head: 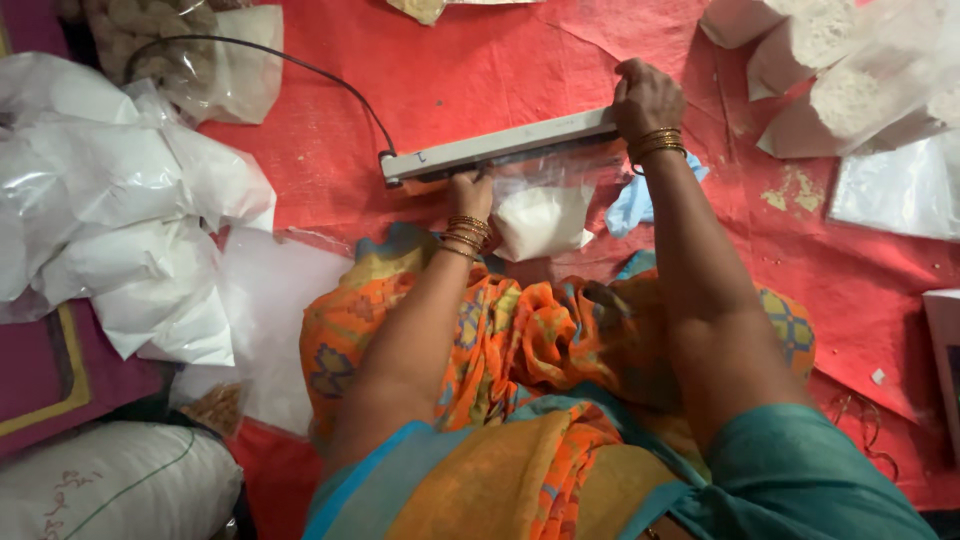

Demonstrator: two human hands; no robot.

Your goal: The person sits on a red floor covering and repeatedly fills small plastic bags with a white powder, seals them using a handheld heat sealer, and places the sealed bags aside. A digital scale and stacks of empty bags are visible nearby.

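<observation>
A long grey sealing bar [500, 145] lies across the red sheet [470, 70], with a black cable running off its left end. My right hand [645, 98] is closed on the bar's right end and presses it down. A clear plastic pouch holding white powder [540, 215] has its top edge under the bar. My left hand [468, 192] grips that pouch at its upper left, just below the bar. Gold bangles sit on both wrists. My lap in orange patterned cloth fills the foreground.
A heap of filled white plastic bags [110, 200] lies at the left. More powder-filled clear bags [850, 70] sit at the top right. A bag of brown lumps [170, 50] is at the top left. A light blue cloth [632, 205] lies beside the pouch.
</observation>
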